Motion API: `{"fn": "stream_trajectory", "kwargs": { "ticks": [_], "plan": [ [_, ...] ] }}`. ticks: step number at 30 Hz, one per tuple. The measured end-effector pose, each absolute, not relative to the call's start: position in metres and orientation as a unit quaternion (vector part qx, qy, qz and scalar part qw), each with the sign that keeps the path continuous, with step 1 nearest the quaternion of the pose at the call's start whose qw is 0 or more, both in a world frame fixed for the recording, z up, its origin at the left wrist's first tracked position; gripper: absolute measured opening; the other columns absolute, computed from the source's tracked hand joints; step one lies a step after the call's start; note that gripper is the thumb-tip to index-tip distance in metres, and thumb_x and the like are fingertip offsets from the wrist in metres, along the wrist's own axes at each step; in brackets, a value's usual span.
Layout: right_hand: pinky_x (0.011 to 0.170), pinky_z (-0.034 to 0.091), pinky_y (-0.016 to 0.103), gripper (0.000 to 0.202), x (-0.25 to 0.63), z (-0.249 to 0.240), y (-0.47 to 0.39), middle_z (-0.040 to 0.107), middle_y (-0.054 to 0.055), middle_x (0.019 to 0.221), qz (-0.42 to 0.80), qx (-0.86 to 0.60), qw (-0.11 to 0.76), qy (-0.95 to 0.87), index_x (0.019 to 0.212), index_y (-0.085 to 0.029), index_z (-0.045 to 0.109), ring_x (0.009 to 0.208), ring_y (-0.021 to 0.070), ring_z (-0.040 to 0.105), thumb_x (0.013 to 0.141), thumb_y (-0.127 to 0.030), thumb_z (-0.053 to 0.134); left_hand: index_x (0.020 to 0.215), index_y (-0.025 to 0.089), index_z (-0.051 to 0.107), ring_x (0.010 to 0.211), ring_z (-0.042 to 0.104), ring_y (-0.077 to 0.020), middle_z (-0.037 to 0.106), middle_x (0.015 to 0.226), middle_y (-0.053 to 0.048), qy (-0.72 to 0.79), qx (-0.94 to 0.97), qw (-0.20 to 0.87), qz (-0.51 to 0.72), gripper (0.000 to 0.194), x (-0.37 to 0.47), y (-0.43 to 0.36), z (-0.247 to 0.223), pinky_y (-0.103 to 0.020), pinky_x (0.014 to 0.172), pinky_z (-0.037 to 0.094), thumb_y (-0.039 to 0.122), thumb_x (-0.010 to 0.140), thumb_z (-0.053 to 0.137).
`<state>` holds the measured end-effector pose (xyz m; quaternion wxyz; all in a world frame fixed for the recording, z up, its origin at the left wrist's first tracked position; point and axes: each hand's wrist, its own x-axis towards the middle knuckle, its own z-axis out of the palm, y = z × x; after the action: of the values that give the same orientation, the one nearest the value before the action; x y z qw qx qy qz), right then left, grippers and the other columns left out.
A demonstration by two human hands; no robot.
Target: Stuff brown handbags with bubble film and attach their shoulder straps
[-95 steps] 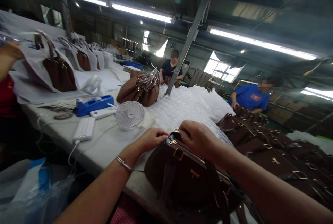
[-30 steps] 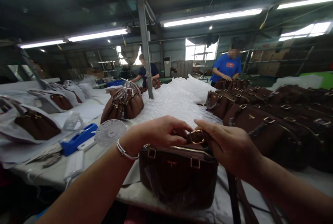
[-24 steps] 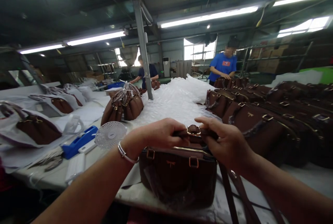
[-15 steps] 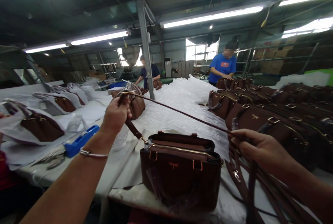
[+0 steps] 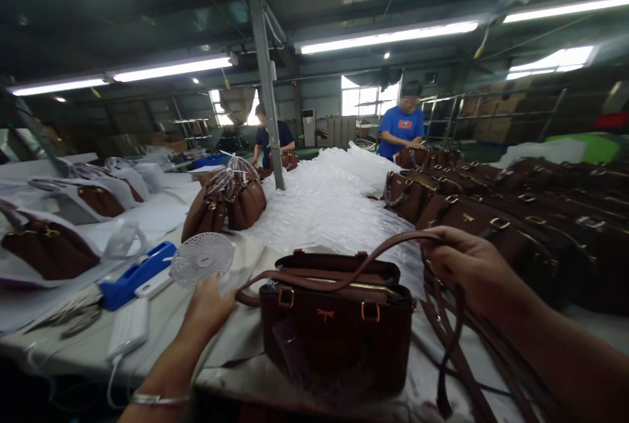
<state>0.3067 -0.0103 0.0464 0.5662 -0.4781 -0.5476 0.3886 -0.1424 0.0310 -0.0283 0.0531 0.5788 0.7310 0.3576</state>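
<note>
My right hand point(image 5: 466, 262) pinches the brown bag strap point(image 5: 393, 239), likely light and pliable; grip near its ends. My left hand point(image 5: 211, 308) blurs; I cannot tell its grip.

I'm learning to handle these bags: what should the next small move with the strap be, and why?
I'd probably lower the right hand and lay the strap across the bag: that hand holds it up in a slack arc, while its left part runs low over the bag's top. The left hand is too blurred to judge.
</note>
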Motion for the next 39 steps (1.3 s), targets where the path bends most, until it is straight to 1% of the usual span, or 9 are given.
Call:
{"fn": "stream_trajectory", "kwargs": {
  "ticks": [3,7,13,17,23,27,31,34,39],
  "plan": [
    [0.051,0.034,0.023,0.014,0.268,0.063,-0.010,0.056,-0.002,0.068,0.315,-0.460,0.483,-0.675,0.088,-0.017,0.073,0.058,0.0107,0.045,0.083,-0.028,0.066,0.131,0.009,0.057,0.126,0.060,-0.0367,0.062,0.135,-0.023,0.655,0.637,0.080,0.399,0.061,-0.104,0.027,0.017,-0.049,0.103,0.053,0.049,0.086,0.054],
    [0.064,0.042,0.024,0.013,0.229,0.083,-0.009,0.064,-0.001,0.072,0.282,-0.417,0.441,-0.743,0.085,-0.017,0.073,0.071,0.0139,0.056,0.079,-0.020,0.063,0.140,0.018,0.055,0.116,0.066,-0.0264,0.069,0.130,-0.012,0.405,0.798,0.226,0.385,0.056,-0.015,0.006,0.073,-0.038,0.098,0.054,0.054,0.096,0.051],
    [0.051,0.039,0.021,0.039,0.272,0.065,-0.004,0.063,-0.003,0.069,0.510,-0.362,0.387,-0.678,0.104,-0.014,0.073,0.054,0.0089,0.051,0.074,-0.038,0.081,0.085,0.018,0.071,0.070,0.062,-0.0178,0.067,0.071,-0.001,0.418,0.797,0.171,0.401,0.047,0.019,0.031,0.083,-0.027,0.065,0.047,0.056,0.098,0.046],
    [0.045,0.035,0.020,0.044,0.341,0.014,-0.012,0.058,-0.005,0.058,0.549,-0.424,0.405,-0.595,0.101,-0.012,0.070,0.047,0.0079,0.047,0.078,-0.047,0.080,0.083,0.022,0.073,0.070,0.063,-0.0203,0.067,0.067,0.000,0.564,0.721,0.054,0.399,0.035,-0.019,0.075,0.069,-0.028,0.066,0.046,0.052,0.088,0.056],
    [0.045,0.036,0.020,0.046,0.389,-0.041,-0.028,0.057,-0.004,0.062,0.527,-0.469,0.478,-0.523,0.097,-0.013,0.068,0.048,0.0077,0.046,0.078,-0.053,0.080,0.082,0.024,0.073,0.074,0.069,-0.0295,0.071,0.071,-0.006,0.629,0.761,-0.031,0.156,0.035,-0.035,0.093,0.034,-0.036,0.068,0.048,0.052,0.087,0.052],
    [0.040,0.023,0.020,0.047,0.377,-0.037,-0.029,0.054,-0.005,0.058,0.520,-0.475,0.502,-0.502,0.090,-0.014,0.065,0.043,0.0060,0.037,0.082,-0.059,0.074,0.096,0.019,0.071,0.097,0.067,-0.0370,0.071,0.099,-0.015,0.521,0.808,-0.168,0.219,0.035,0.006,0.068,0.044,-0.050,0.091,0.051,0.047,0.090,0.052],
    [0.045,0.028,0.021,0.043,0.340,-0.015,-0.025,0.052,-0.005,0.057,0.505,-0.451,0.508,-0.533,0.084,-0.015,0.066,0.050,0.0078,0.041,0.085,-0.058,0.072,0.116,0.023,0.067,0.110,0.064,-0.0254,0.067,0.116,-0.010,0.317,0.901,0.062,0.290,0.030,0.090,0.026,0.058,-0.038,0.097,0.053,0.043,0.096,0.057],
    [0.055,0.040,0.023,0.042,0.320,-0.007,-0.022,0.058,-0.002,0.067,0.495,-0.403,0.549,-0.540,0.088,-0.016,0.069,0.062,0.0114,0.052,0.086,-0.057,0.072,0.143,0.023,0.052,0.122,0.059,-0.0241,0.060,0.134,-0.011,0.239,0.923,0.196,0.231,0.054,0.140,0.011,0.047,-0.038,0.107,0.050,0.037,0.093,0.067],
    [0.046,0.035,0.021,0.045,0.334,-0.024,-0.027,0.060,-0.002,0.067,0.555,-0.370,0.561,-0.491,0.096,-0.015,0.069,0.051,0.0088,0.048,0.084,-0.058,0.074,0.144,0.023,0.053,0.106,0.065,-0.0247,0.069,0.113,-0.009,0.298,0.899,0.234,0.219,0.052,0.148,0.034,0.026,-0.043,0.098,0.052,0.038,0.096,0.062]
  ]
}}
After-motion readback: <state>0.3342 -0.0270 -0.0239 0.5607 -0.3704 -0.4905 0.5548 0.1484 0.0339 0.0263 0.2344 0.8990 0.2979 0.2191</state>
